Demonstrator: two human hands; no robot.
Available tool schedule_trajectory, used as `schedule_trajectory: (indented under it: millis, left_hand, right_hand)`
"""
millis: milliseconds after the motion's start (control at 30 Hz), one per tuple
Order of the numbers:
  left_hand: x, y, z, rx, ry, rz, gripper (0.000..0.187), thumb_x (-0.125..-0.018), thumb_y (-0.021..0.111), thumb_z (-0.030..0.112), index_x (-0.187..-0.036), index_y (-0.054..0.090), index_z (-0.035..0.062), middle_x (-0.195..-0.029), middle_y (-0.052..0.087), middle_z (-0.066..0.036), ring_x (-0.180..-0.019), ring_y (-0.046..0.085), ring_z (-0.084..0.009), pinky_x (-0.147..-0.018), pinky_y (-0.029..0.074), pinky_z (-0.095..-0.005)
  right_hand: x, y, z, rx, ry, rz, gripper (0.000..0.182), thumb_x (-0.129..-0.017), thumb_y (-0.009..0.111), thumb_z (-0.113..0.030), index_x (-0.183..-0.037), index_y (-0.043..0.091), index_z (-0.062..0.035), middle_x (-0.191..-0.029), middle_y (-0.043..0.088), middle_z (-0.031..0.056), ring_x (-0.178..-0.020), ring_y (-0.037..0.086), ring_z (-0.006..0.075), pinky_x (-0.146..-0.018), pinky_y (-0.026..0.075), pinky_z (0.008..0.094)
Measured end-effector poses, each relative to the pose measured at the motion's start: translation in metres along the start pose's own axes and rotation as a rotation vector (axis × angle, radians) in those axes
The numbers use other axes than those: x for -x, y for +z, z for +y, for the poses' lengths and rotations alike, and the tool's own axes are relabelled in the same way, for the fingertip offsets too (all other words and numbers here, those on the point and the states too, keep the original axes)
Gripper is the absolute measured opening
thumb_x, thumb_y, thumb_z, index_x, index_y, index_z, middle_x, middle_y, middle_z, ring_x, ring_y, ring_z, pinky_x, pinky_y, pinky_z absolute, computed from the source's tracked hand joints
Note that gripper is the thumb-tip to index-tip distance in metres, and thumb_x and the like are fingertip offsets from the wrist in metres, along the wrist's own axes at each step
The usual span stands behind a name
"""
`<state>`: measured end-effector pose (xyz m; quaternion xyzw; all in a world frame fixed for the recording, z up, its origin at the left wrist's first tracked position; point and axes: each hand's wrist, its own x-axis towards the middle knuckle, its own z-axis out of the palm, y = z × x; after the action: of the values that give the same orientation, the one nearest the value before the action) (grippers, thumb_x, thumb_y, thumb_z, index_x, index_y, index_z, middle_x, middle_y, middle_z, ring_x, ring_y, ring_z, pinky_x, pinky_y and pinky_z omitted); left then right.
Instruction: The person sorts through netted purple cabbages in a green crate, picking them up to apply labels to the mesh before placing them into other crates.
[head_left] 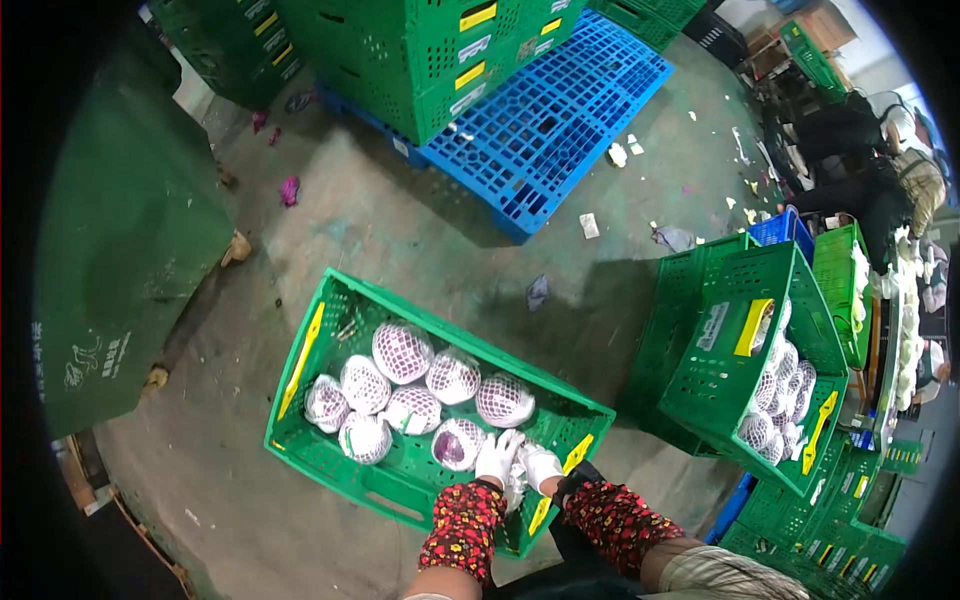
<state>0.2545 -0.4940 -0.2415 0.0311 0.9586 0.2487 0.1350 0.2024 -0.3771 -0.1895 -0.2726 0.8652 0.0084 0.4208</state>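
My left hand (497, 456) and my right hand (541, 466), both in white gloves, are close together inside the right end of a green plastic crate (375, 488). Their fingers curl around a pale wrapped round item (515, 489), seemingly a red cabbage in a white net and mostly hidden by my hands and sleeves. Just left of my left hand sits a netted red cabbage (458, 444). Several more, such as this large cabbage (402, 351), fill the crate's left and middle.
Stacked crates hold netted cabbages on the right (720, 350). A blue pallet (545, 130) carries a tall green crate stack (400, 70). A big green bin (120, 250) stands left. Scraps litter the floor. Other people (890, 150) bend over at the far right.
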Motion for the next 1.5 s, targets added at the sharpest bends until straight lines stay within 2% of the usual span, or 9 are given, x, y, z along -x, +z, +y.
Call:
schedule_trajectory:
  millis: [367, 500, 567, 600, 667, 800, 1000, 1100, 1500]
  left_hand:
    - [-0.001, -0.017, 0.0, 0.078, -0.052, -0.065, 0.066, -0.062, 0.066, 0.02, -0.125, 0.045, 0.0266, -0.116, 0.049, -0.014, -0.108, 0.043, -0.0339, -0.095, 0.036, -0.0382]
    - [-0.006, -0.006, 0.002, 0.01, -0.006, 0.015, 0.039, -0.077, 0.053, 0.026, -0.114, 0.053, 0.035, -0.105, 0.054, -0.009, -0.096, 0.052, -0.0322, -0.081, 0.043, -0.0443]
    - [-0.004, 0.026, -0.012, 0.071, 0.053, -0.026, 0.039, -0.076, 0.054, 0.025, -0.113, 0.053, 0.0366, -0.109, 0.052, -0.009, -0.096, 0.051, -0.0323, -0.08, 0.043, -0.0434]
    - [-0.009, -0.01, 0.004, 0.066, -0.058, -0.101, 0.041, -0.075, 0.053, 0.022, -0.114, 0.053, 0.0359, -0.112, 0.051, -0.009, -0.097, 0.05, -0.0324, -0.081, 0.043, -0.0424]
    - [-0.007, 0.0, -0.002, 0.043, 0.002, -0.052, 0.055, -0.069, 0.058, 0.018, -0.122, 0.047, 0.032, -0.112, 0.049, -0.011, -0.097, 0.05, -0.0327, -0.082, 0.044, -0.0406]
    - [-0.011, -0.015, 0.001, 0.156, -0.005, -0.139, 0.055, -0.069, 0.058, 0.014, -0.121, 0.047, 0.029, -0.117, 0.045, -0.011, -0.099, 0.048, -0.0312, -0.082, 0.045, -0.0396]
    - [-0.013, -0.026, 0.002, 0.148, -0.03, -0.165, 0.057, -0.065, 0.063, 0.017, -0.118, 0.049, 0.0316, -0.111, 0.048, -0.008, -0.091, 0.049, -0.0293, -0.08, 0.044, -0.0372]
    - [-0.017, -0.033, 0.003, 0.184, -0.074, -0.21, 0.064, -0.063, 0.065, 0.019, -0.124, 0.044, 0.0254, -0.117, 0.045, -0.01, -0.1, 0.046, -0.0288, -0.083, 0.042, -0.0393]
    - [-0.002, 0.0, -0.006, 0.077, 0.071, -0.128, 0.069, -0.071, 0.052, 0.013, -0.136, 0.028, 0.0136, -0.135, 0.035, -0.012, -0.117, 0.038, -0.0321, -0.103, 0.029, -0.038]
  right_hand:
    - [-0.017, 0.021, -0.011, 0.291, 0.094, 0.378, 0.014, -0.078, 0.049, -0.015, -0.086, 0.058, -0.0065, -0.074, 0.058, 0.0048, -0.074, 0.06, 0.0195, -0.064, 0.046, 0.0323]
    - [0.017, -0.041, -0.011, -0.253, 0.073, 0.291, 0.02, -0.08, 0.049, -0.019, -0.091, 0.058, -0.0048, -0.071, 0.062, 0.0154, -0.062, 0.06, 0.0301, -0.055, 0.049, 0.0399]
    - [-0.028, 0.087, 0.022, -0.357, 0.232, 0.113, 0.035, -0.073, 0.059, -0.028, -0.102, 0.057, -0.0073, -0.076, 0.062, 0.0176, -0.065, 0.06, 0.0324, -0.058, 0.05, 0.041]
    - [0.009, -0.018, -0.002, -0.338, 0.057, 0.206, 0.018, -0.076, 0.063, -0.016, -0.085, 0.061, -0.0001, -0.077, 0.063, 0.0144, -0.065, 0.061, 0.0246, -0.058, 0.05, 0.04]
    - [-0.028, 0.086, 0.025, 0.109, 0.084, -0.41, 0.028, -0.066, 0.071, -0.025, -0.087, 0.062, -0.0087, -0.079, 0.062, 0.0085, -0.077, 0.059, 0.0144, -0.068, 0.05, 0.034]
    - [-0.006, 0.077, 0.02, -0.696, 0.214, -0.018, 0.029, -0.073, 0.05, 0.001, -0.101, 0.059, -0.0036, -0.102, 0.061, 0.0112, -0.095, 0.058, 0.0224, -0.077, 0.049, 0.0287]
    - [0.012, 0.017, 0.011, -0.516, 0.14, 0.043, 0.037, -0.081, 0.046, -0.01, -0.118, 0.051, -0.0087, -0.109, 0.056, 0.0187, -0.098, 0.055, 0.0355, -0.085, 0.044, 0.0374]
    - [-0.004, 0.126, 0.052, -0.461, 0.048, 0.262, 0.021, -0.079, 0.047, -0.011, -0.097, 0.058, -0.0063, -0.098, 0.06, 0.0142, -0.094, 0.056, 0.0311, -0.076, 0.045, 0.0398]
    - [-0.001, 0.025, 0.005, -0.419, 0.131, 0.22, 0.012, -0.078, 0.057, -0.018, -0.089, 0.055, -0.0132, -0.084, 0.059, 0.0091, -0.076, 0.059, 0.0314, -0.064, 0.046, 0.0425]
